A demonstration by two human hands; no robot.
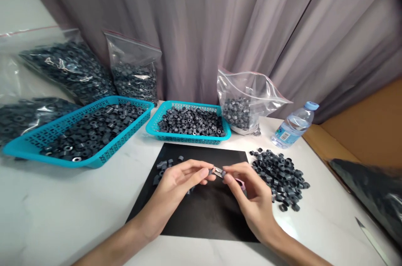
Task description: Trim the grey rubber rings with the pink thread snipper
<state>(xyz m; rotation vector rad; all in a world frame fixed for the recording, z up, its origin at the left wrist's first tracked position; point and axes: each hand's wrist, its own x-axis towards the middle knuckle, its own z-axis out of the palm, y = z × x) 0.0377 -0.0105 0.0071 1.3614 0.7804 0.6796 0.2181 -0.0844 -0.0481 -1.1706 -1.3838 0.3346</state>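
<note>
My left hand (184, 180) is closed, pinching a small dark grey rubber ring (211, 171) between thumb and fingertips. Across from it, my right hand (253, 190) is closed on small pink-handled scissors (240, 184), whose metal blades reach toward the ring. Another dark piece (223, 174) shows at the right fingertips; whether it sits on the blade or is pinched there I cannot tell. Both hands are above a black mat (204, 215). Several grey rings (163, 165) lie on the mat beside and partly behind my left hand.
A loose heap of grey rings (281, 178) lies right of the mat. Blue baskets (122, 137) (188, 136) of rings stand behind, with filled zip bags (133, 75) (238, 111). A water bottle (295, 125) stands back right; a blade-like tool (370, 238) lies front right.
</note>
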